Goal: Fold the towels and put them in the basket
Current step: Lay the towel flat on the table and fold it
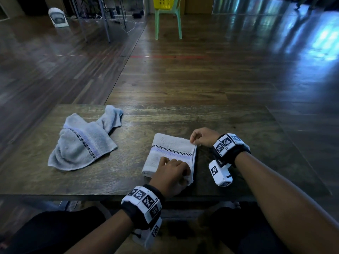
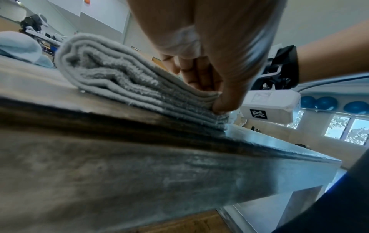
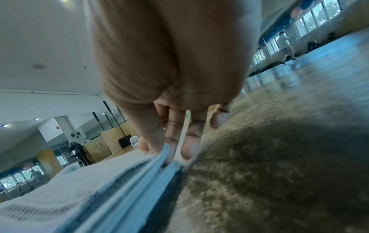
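Both hands are on the folded towel (image 1: pixel 170 154), which lies on the wooden table (image 1: pixel 229 123). The left hand (image 1: pixel 171 177) pinches its near right corner, layers caught under the thumb, and the right hand (image 1: pixel 203 137) pinches the far right corner. Well left of the left hand lies a crumpled towel (image 1: pixel 84 142) — unfolded. Far beyond the right hand, a yellow basket (image 1: pixel 163 2) sits on a green chair (image 1: pixel 167 17) — well apart from the table.

Count of things around the table

On the table (image 1: pixel 165 114) there are two towels: one folded towel (image 1: pixel 170 153) near its front edge and one crumpled towel (image 1: pixel 82 142) to the left of it. Beyond the table stand one green chair (image 1: pixel 167 17) and one yellow basket (image 1: pixel 163 2) on it. Two hands: left hand (image 1: pixel 171 176), right hand (image 1: pixel 204 137).
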`<state>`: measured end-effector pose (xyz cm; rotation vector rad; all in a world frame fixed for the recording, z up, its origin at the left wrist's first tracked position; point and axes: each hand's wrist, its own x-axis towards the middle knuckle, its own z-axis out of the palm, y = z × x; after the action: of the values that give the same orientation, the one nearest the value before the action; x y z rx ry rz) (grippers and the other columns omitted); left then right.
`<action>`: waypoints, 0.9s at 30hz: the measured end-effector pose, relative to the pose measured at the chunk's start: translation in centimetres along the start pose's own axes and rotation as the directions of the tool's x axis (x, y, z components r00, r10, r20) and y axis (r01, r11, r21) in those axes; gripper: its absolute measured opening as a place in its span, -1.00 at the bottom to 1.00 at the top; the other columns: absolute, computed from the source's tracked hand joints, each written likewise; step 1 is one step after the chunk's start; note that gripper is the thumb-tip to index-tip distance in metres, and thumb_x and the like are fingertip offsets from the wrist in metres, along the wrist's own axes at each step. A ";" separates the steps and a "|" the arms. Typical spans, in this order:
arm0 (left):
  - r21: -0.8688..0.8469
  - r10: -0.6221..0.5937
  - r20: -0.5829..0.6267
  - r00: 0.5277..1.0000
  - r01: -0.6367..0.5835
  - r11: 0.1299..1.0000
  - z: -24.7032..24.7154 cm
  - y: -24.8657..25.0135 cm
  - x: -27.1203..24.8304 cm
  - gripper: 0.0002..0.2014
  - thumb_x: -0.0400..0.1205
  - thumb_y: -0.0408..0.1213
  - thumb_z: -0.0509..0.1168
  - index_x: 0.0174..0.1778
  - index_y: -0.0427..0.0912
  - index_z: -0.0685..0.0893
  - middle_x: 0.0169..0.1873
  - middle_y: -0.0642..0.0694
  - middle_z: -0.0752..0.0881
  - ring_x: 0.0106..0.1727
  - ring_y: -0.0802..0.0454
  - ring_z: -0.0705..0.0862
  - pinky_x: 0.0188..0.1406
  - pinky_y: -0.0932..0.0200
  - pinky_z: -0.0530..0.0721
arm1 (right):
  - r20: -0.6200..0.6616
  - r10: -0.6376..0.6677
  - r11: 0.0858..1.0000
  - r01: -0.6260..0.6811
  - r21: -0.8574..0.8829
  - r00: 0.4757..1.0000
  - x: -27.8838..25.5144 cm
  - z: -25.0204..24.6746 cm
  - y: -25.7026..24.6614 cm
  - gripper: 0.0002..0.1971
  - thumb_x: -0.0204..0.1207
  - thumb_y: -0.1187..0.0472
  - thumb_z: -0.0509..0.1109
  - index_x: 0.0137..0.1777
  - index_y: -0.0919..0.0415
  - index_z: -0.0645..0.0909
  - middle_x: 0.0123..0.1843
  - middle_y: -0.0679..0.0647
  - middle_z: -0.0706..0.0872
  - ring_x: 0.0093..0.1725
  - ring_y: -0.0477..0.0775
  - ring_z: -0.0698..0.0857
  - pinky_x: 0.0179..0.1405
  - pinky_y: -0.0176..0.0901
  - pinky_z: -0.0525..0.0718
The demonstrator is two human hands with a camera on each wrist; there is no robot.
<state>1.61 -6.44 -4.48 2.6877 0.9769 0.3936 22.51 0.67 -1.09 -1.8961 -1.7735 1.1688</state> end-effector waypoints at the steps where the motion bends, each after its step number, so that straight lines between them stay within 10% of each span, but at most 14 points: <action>1: 0.001 0.008 0.010 1.000 -0.008 1.000 0.0 0.1 0.0 -0.80 0.35 -0.23 0.31 -0.12 -0.07 0.64 -0.19 0.00 0.71 -0.11 -0.08 0.65 -0.09 0.12 0.14 | -0.003 -0.001 1.000 0.001 -0.005 1.000 0.1 0.0 0.0 -0.76 0.49 0.49 0.33 -0.28 0.14 0.56 -0.28 -0.06 0.64 -0.28 -0.18 0.60 -0.32 -0.47 0.56; 13: 0.100 -0.141 0.084 0.986 0.133 0.986 -4.2 -3.9 1.4 -0.45 0.43 0.25 -0.10 0.12 0.08 0.60 0.14 0.13 0.64 0.22 0.11 0.54 0.09 0.14 0.15 | -0.201 -0.002 0.885 -0.092 -0.456 0.980 -1.9 0.4 -1.7 -0.86 0.53 0.21 0.26 -0.16 -0.08 0.54 -0.12 -0.13 0.61 0.10 0.00 0.62 0.36 0.10 0.20; 21: 0.275 -0.263 0.306 0.915 0.180 0.945 -4.6 -7.7 2.3 -0.46 0.69 0.09 0.00 0.61 0.14 0.11 0.63 0.17 0.10 0.61 0.05 0.12 0.46 -0.08 0.14 | 0.356 -0.035 0.829 0.226 -0.511 0.934 -9.1 4.6 -5.0 -0.66 0.61 0.20 0.19 0.35 0.04 0.57 0.22 0.07 0.68 0.13 0.02 0.62 0.06 -0.21 0.49; 27: 0.413 -0.260 0.277 0.925 0.130 0.902 -5.2 -7.0 1.6 -0.45 0.63 0.25 -0.02 0.55 0.22 0.20 0.44 0.02 0.43 0.42 -0.08 0.37 0.36 -0.15 0.18 | 0.202 0.059 0.741 0.093 -0.665 0.978 -9.3 3.6 -3.1 -0.66 0.61 0.15 0.11 0.26 -0.18 0.59 0.37 -0.03 0.56 0.38 0.03 0.51 0.42 0.09 0.26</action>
<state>-3.01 0.52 -1.66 2.8138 1.3185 -0.3169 18.63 -8.45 2.13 -2.1606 -2.5957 0.7837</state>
